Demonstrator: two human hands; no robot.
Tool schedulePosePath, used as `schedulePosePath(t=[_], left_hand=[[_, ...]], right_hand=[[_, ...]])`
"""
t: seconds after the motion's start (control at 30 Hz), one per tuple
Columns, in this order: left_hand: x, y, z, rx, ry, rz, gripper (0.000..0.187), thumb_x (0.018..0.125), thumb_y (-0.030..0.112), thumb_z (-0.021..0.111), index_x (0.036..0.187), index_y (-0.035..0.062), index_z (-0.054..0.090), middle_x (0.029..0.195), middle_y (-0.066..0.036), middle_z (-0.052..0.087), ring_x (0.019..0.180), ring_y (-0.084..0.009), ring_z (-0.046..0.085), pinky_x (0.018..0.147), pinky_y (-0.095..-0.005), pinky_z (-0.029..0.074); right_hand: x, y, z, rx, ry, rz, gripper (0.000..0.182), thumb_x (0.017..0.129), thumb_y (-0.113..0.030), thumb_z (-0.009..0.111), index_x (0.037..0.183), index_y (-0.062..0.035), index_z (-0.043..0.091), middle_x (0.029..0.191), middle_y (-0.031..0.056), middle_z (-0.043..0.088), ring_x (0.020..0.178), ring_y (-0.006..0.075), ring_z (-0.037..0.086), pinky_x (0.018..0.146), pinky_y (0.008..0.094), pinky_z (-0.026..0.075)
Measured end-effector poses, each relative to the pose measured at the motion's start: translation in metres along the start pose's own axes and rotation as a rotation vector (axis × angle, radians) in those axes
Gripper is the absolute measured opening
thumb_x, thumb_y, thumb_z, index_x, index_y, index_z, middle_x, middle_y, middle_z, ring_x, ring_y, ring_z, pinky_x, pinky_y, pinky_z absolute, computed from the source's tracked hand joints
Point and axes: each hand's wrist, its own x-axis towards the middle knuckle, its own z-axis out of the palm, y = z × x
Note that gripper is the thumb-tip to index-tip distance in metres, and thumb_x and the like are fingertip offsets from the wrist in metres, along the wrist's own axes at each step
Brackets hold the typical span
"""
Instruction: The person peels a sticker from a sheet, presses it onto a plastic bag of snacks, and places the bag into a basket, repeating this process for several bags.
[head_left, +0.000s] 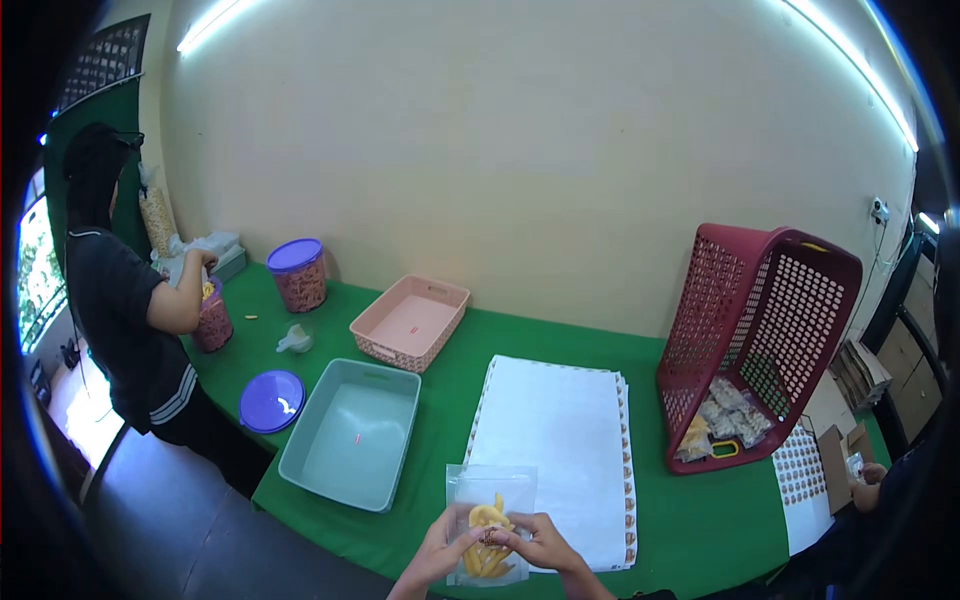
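Note:
My left hand and my right hand hold a clear plastic pouch between them, one at each side, with fingers curled behind it. Yellow snack pieces, some long and one curved into a ring, fill its lower part. Both thumbs meet on the front of the pouch, at a small brown printed sticker. Beneath and beyond the pouch lies a stack of large white sheets, with rows of small brown prints showing along its edges.
A green tub, pink basket, purple lid, scoop and lidded container stand left. A maroon basket on its side holds packets. One person works left; another's hand shows right.

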Motion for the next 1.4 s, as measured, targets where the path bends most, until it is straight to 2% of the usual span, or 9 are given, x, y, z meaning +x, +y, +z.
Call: schedulePosePath(t=[0.43, 0.5, 0.7, 0.77, 0.83, 0.87, 0.97, 1.17, 1.4], left_hand=[[0.020, -0.011, 0.048, 0.278, -0.280, -0.198, 0.027, 0.081, 0.022, 0.055, 0.093, -0.0010, 0.050, 0.083, -0.006, 0.056, 0.078, -0.0091, 0.051, 0.068, -0.0229, 0.041], [0.029, -0.017, 0.059, 0.407, -0.450, -0.200, 0.028, 0.081, 0.023, 0.055, 0.095, -0.0014, 0.050, 0.085, -0.007, 0.055, 0.081, -0.0112, 0.051, 0.071, -0.0243, 0.041], [0.031, -0.023, 0.113, 0.049, -0.265, -0.161, 0.033, 0.078, 0.016, 0.058, 0.104, -0.0035, 0.048, 0.093, -0.009, 0.056, 0.087, -0.0138, 0.052, 0.075, -0.0263, 0.042], [0.032, -0.033, 0.126, 0.086, -0.211, -0.182, 0.028, 0.079, 0.015, 0.058, 0.098, -0.0043, 0.054, 0.087, -0.010, 0.059, 0.083, -0.0143, 0.055, 0.074, -0.0252, 0.044], [0.029, -0.036, 0.143, 0.082, -0.140, -0.241, 0.024, 0.080, 0.014, 0.057, 0.094, -0.0056, 0.056, 0.086, -0.011, 0.060, 0.080, -0.0144, 0.057, 0.073, -0.0252, 0.045], [0.026, -0.042, 0.149, 0.050, -0.153, -0.216, 0.024, 0.080, 0.014, 0.056, 0.094, -0.0058, 0.056, 0.085, -0.011, 0.060, 0.079, -0.0144, 0.057, 0.073, -0.0252, 0.045], [0.015, -0.059, 0.160, 0.009, -0.142, -0.232, 0.023, 0.080, 0.014, 0.056, 0.093, -0.0049, 0.057, 0.084, -0.010, 0.060, 0.079, -0.0142, 0.057, 0.073, -0.0249, 0.045], [-0.002, -0.058, 0.172, 0.023, -0.215, -0.139, 0.021, 0.079, 0.016, 0.057, 0.089, -0.0036, 0.059, 0.083, -0.008, 0.061, 0.080, -0.0127, 0.056, 0.072, -0.0237, 0.044], [0.002, -0.059, 0.180, 0.103, -0.127, -0.179, 0.021, 0.078, 0.019, 0.059, 0.081, -0.0019, 0.058, 0.075, -0.007, 0.060, 0.071, -0.0088, 0.055, 0.063, -0.0208, 0.044]], right_hand=[[-0.052, -0.014, -0.047, -0.068, 0.214, 0.175, 0.035, 0.076, -0.032, 0.060, 0.091, 0.0002, 0.060, 0.079, 0.0080, 0.062, 0.076, 0.0118, 0.056, 0.069, 0.0253, 0.044], [-0.065, -0.028, -0.055, 0.161, 0.185, 0.246, 0.034, 0.079, -0.026, 0.056, 0.101, 0.0001, 0.055, 0.090, 0.0108, 0.059, 0.077, 0.0161, 0.056, 0.071, 0.0339, 0.043], [-0.098, -0.055, -0.079, 0.086, 0.196, 0.220, 0.027, 0.080, -0.023, 0.055, 0.092, 0.0006, 0.058, 0.074, 0.0064, 0.060, 0.069, 0.0144, 0.055, 0.063, 0.0283, 0.044], [-0.107, -0.055, -0.091, 0.053, 0.148, 0.254, 0.029, 0.079, -0.026, 0.056, 0.094, -0.0008, 0.058, 0.079, 0.0082, 0.060, 0.072, 0.0154, 0.055, 0.066, 0.0290, 0.044], [-0.116, -0.049, -0.101, -0.117, 0.091, 0.584, 0.044, 0.076, -0.034, 0.060, 0.108, -0.0055, 0.051, 0.119, 0.0171, 0.041, 0.102, 0.0210, 0.045, 0.083, 0.0338, 0.037], [-0.127, 0.008, -0.106, -0.178, 0.197, 0.220, 0.034, 0.074, -0.029, 0.063, 0.090, -0.0001, 0.060, 0.083, 0.0082, 0.061, 0.079, 0.0122, 0.056, 0.071, 0.0259, 0.044], [-0.138, 0.010, -0.108, -0.073, 0.346, 0.074, 0.035, 0.073, -0.030, 0.064, 0.088, 0.0011, 0.060, 0.070, 0.0062, 0.061, 0.066, 0.0086, 0.054, 0.062, 0.0219, 0.043], [-0.162, 0.008, -0.119, -0.113, 0.104, 0.273, 0.040, 0.070, -0.029, 0.067, 0.094, 0.0019, 0.057, 0.080, 0.0098, 0.061, 0.070, 0.0112, 0.056, 0.066, 0.0242, 0.045], [-0.161, 0.016, -0.125, -0.114, 0.112, 0.059, 0.039, 0.069, -0.028, 0.068, 0.090, 0.0025, 0.057, 0.077, 0.0086, 0.061, 0.067, 0.0104, 0.056, 0.063, 0.0240, 0.045]])
